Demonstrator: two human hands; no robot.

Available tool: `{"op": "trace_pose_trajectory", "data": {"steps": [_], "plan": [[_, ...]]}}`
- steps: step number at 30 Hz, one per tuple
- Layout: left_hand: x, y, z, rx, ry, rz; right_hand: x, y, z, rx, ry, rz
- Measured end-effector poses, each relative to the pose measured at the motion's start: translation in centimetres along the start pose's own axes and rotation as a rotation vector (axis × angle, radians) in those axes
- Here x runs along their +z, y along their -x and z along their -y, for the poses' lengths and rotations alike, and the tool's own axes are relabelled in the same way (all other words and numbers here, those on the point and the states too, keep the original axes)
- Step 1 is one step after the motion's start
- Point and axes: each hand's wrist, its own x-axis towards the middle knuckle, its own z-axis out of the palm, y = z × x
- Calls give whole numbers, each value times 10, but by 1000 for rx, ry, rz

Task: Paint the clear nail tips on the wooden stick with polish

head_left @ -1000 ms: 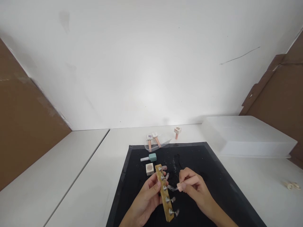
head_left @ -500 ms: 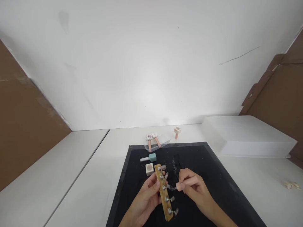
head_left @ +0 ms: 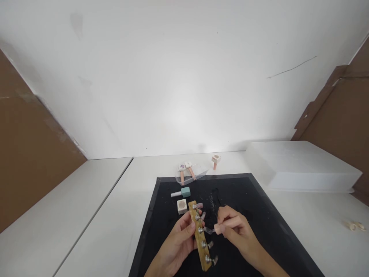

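Note:
My left hand (head_left: 179,242) is closed round a wooden nail tip stand (head_left: 200,235), tilted lengthwise toward me. Along it sit several metal posts, each carrying a clear false nail (head_left: 207,230) that points right. Between the fingers of my right hand (head_left: 238,234) is a pink nail polish brush cap (head_left: 227,224). Its brush end meets the middle false nail; the bristles are too small to make out. Just beyond the stand, a square white polish bottle (head_left: 182,206) stands on the black mat (head_left: 230,192).
A teal polish bottle (head_left: 185,192) lies on the mat. Behind it, two pink-capped bottles (head_left: 182,167) lie on a clear plastic tray (head_left: 203,172), with another pink-capped bottle (head_left: 216,159) to their right. A white plastic box (head_left: 311,165) stands at right, near small beige rings (head_left: 353,226).
The nail stand has shifted very slightly toward me. The brush cap stays at the middle false nail, with my right hand almost in the same place.

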Motion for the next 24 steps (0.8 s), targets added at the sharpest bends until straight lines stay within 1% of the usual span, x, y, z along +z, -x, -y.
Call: {"op": "trace_pose_trajectory", "data": {"steps": [4,9,13,15,21,24], "plan": [[0,0,-1,-15,-33,9,-1,1,0,-23,-25,-9],[-1,0,-1,-3,-38,26,-1,2,0,-116,-28,-22],[0,1,-1,-14,-49,38,-1,2,0,-67,-26,41],[0,2,-1,-17,-52,42,0,3,-1,-45,-27,46],[0,2,-2,-27,-36,36,1,3,-7,-17,-218,-77],[-1,3,-3,-28,-31,37,0,2,-7,-55,-155,-78]]}}
